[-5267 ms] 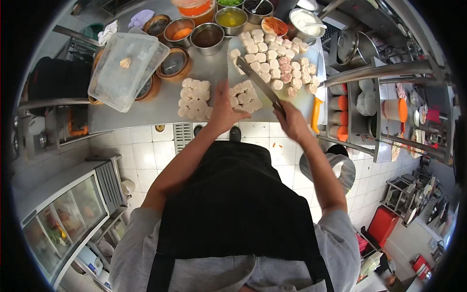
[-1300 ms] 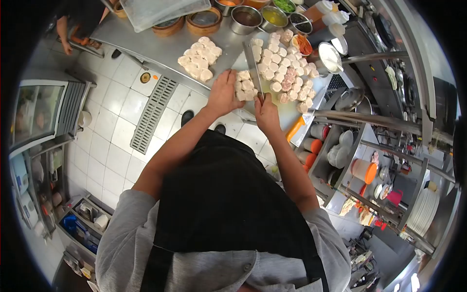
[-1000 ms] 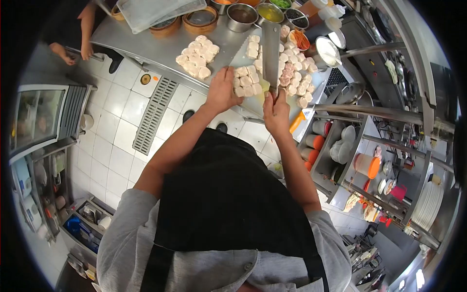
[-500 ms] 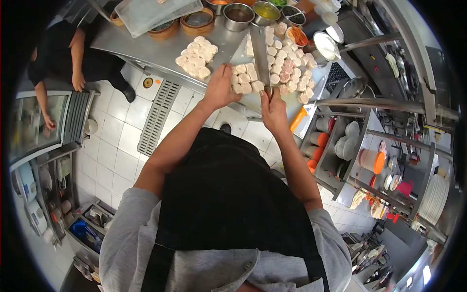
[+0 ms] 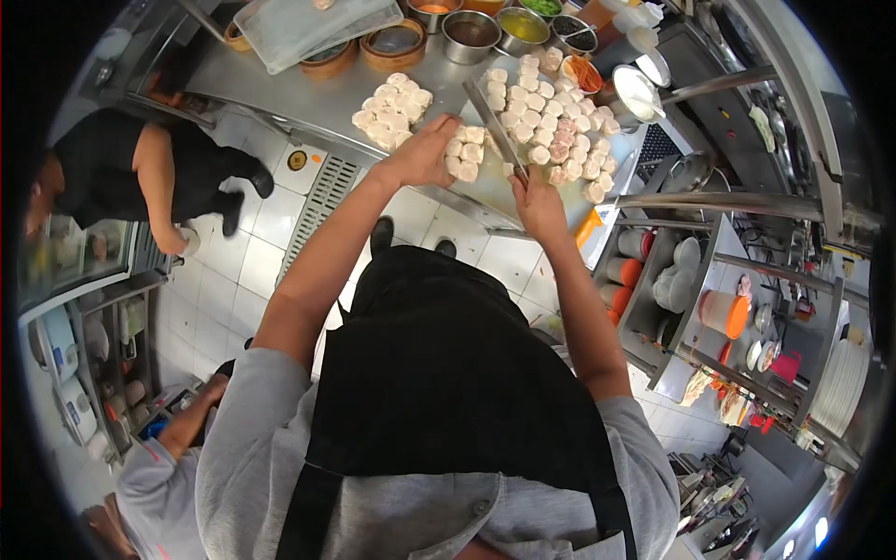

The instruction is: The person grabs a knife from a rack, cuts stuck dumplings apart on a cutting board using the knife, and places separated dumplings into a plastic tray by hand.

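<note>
My right hand (image 5: 539, 201) is closed round the near end of a wide-bladed knife (image 5: 495, 121), whose blade points away and to the left over the steel counter (image 5: 280, 101). With thumb and fingers apart, my left hand (image 5: 422, 157) rests against the left side of a small block of pale, rounded dumpling-like pieces (image 5: 464, 154). Left of that block lies a separate cluster of similar pieces (image 5: 392, 110). A larger spread of them (image 5: 551, 117) lies right of the blade, with a few pinker ones (image 5: 563, 138) among it.
Metal bowls of sauce (image 5: 471, 35) and bamboo steamers (image 5: 394, 47) line the counter's back, beside a plastic lid (image 5: 313, 33). An orange handle (image 5: 588, 227) lies at the right edge. One person (image 5: 112, 173) leans at the glass-fronted cabinet; another (image 5: 163, 485) is behind at lower left.
The knife has swung to a left-leaning slant, its broad face turned away. The block by my left hand is smaller. The far-left person has bent over, and another person has appeared at lower left.
</note>
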A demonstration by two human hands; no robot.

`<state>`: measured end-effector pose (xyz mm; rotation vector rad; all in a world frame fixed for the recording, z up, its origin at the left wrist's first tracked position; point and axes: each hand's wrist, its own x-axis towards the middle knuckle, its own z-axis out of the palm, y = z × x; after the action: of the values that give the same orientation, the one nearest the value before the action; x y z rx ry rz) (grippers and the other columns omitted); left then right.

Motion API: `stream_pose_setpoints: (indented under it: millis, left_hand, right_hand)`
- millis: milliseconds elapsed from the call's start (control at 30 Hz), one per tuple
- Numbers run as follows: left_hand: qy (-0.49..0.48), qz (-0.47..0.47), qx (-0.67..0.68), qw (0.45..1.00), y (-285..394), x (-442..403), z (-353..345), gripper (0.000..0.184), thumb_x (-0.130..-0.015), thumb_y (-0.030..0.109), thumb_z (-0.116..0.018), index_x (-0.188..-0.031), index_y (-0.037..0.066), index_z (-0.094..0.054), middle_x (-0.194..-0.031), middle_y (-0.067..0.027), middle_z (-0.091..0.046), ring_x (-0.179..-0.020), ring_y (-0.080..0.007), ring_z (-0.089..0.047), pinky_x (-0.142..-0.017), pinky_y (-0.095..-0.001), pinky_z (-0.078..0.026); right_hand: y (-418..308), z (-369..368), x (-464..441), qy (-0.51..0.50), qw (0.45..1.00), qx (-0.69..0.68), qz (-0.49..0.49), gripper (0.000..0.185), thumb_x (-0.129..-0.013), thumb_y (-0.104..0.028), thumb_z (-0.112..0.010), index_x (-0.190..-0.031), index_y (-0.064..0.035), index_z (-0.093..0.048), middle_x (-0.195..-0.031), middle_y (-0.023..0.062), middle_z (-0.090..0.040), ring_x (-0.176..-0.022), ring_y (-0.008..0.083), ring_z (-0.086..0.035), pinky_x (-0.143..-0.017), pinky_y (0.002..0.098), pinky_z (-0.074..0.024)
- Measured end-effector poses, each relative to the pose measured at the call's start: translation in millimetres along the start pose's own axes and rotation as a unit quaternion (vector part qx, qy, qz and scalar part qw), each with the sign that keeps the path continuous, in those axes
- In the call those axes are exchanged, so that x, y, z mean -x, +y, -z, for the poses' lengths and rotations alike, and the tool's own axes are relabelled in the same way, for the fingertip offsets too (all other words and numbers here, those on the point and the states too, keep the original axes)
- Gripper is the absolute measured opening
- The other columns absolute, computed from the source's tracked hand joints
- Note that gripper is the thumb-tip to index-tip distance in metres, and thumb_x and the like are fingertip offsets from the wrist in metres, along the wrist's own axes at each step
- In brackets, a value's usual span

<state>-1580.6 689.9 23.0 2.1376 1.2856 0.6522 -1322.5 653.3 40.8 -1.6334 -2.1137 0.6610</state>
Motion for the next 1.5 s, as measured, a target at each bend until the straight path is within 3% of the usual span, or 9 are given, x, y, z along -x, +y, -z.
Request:
stream_pose_setpoints:
  millis: [333, 500, 600, 700, 800, 933, 1333, 1400, 1500]
  left_hand:
    - [0.097, 0.125, -0.074, 0.985, 36.2, 16.0, -30.1, 0.100, -0.057, 0.029, -0.088, -0.139, -0.001, -0.041, -0.136, -0.0172, -0.045, -0.123, -0.0372, -0.044, -0.104, -0.0481, -0.039]
    - [0.091, 0.131, -0.047, 0.986, 34.5, 25.0, -33.0, 0.110, -0.053, 0.036, -0.093, -0.141, 0.001, -0.038, -0.138, -0.0161, -0.044, -0.125, -0.0350, -0.041, -0.105, -0.0462, -0.033]
    - [0.108, 0.142, -0.044, 0.983, 35.6, 22.4, -37.4, 0.110, -0.053, 0.034, -0.093, -0.142, 0.001, -0.038, -0.138, -0.0159, -0.044, -0.125, -0.0348, -0.041, -0.104, -0.0464, -0.032]
    - [0.125, 0.141, -0.029, 0.982, 34.6, 24.2, -41.6, 0.109, -0.053, 0.035, -0.092, -0.142, 0.002, -0.038, -0.137, -0.0159, -0.044, -0.125, -0.0345, -0.040, -0.104, -0.0471, -0.031]
    - [0.141, 0.137, -0.023, 0.980, 31.3, 25.4, -46.9, 0.108, -0.054, 0.036, -0.092, -0.141, 0.002, -0.038, -0.137, -0.0160, -0.044, -0.125, -0.0344, -0.040, -0.104, -0.0474, -0.030]
    - [0.142, 0.139, -0.024, 0.980, 34.9, 25.4, -42.7, 0.108, -0.054, 0.037, -0.091, -0.141, 0.002, -0.039, -0.137, -0.0160, -0.044, -0.125, -0.0345, -0.040, -0.104, -0.0478, -0.030]
    - [0.153, 0.151, -0.014, 0.976, 35.2, 26.4, -48.8, 0.108, -0.053, 0.033, -0.094, -0.140, 0.002, -0.039, -0.135, -0.0148, -0.046, -0.124, -0.0347, -0.041, -0.106, -0.0462, -0.030]
    - [0.177, 0.131, -0.021, 0.975, 33.1, 27.8, -50.2, 0.108, -0.051, 0.036, -0.094, -0.138, 0.003, -0.041, -0.132, -0.0139, -0.046, -0.124, -0.0330, -0.041, -0.105, -0.0464, -0.029]
    - [0.167, 0.143, -0.013, 0.976, 37.9, 27.7, -46.4, 0.106, -0.054, 0.035, -0.093, -0.140, 0.002, -0.040, -0.135, -0.0159, -0.046, -0.124, -0.0353, -0.041, -0.105, -0.0468, -0.030]
  right_hand:
    - [-32.6, -10.4, 10.7, 0.030, 0.994, -0.088, -0.055, 0.023, -0.098, -0.020, -0.056, -0.105, 0.0011, -0.048, -0.086, 0.0310, -0.065, -0.080, 0.0500, -0.064, -0.068, 0.0554, -0.0499]
    - [-76.0, 10.8, 8.9, 0.024, 0.991, -0.135, -0.010, 0.029, -0.097, -0.015, -0.055, -0.117, 0.0021, -0.045, -0.091, 0.0314, -0.065, -0.082, 0.0502, -0.063, -0.069, 0.0552, -0.0493]
    - [-86.3, 12.1, -3.6, 0.069, 0.988, -0.128, 0.044, 0.022, -0.099, -0.016, -0.055, -0.108, 0.0023, -0.047, -0.081, 0.0278, -0.064, -0.077, 0.0486, -0.064, -0.068, 0.0497, -0.0496]
    - [-108.7, 26.6, -8.1, 0.105, 0.984, -0.136, 0.045, 0.030, -0.097, -0.016, -0.056, -0.117, 0.0038, -0.044, -0.082, 0.0308, -0.064, -0.077, 0.0512, -0.063, -0.066, 0.0551, -0.0492]
    - [-96.3, 14.0, -13.9, 0.090, 0.987, -0.127, 0.031, 0.029, -0.097, -0.017, -0.057, -0.113, 0.0043, -0.044, -0.081, 0.0320, -0.064, -0.077, 0.0514, -0.063, -0.065, 0.0554, -0.0489]
    - [-55.9, -28.5, -24.0, -0.067, 0.995, 0.046, -0.052, 0.035, -0.099, -0.027, -0.054, -0.112, 0.0046, -0.045, -0.086, 0.0328, -0.066, -0.081, 0.0502, -0.065, -0.071, 0.0551, -0.0515]
    - [-92.1, 25.6, 8.8, 0.017, 0.990, -0.137, -0.038, 0.026, -0.099, -0.019, -0.056, -0.104, 0.0048, -0.048, -0.091, 0.0322, -0.065, -0.083, 0.0502, -0.064, -0.070, 0.0521, -0.0497]
    - [-92.1, 20.2, 15.2, 0.089, 0.986, -0.136, 0.022, 0.026, -0.100, -0.020, -0.053, -0.108, 0.0040, -0.046, -0.073, 0.0246, -0.063, -0.068, 0.0427, -0.065, -0.062, 0.0485, -0.0490]
    - [-56.5, -20.2, 15.4, -0.004, 0.997, -0.065, -0.049, 0.030, -0.099, -0.021, -0.055, -0.111, 0.0039, -0.044, -0.082, 0.0303, -0.065, -0.076, 0.0509, -0.063, -0.067, 0.0552, -0.0496]
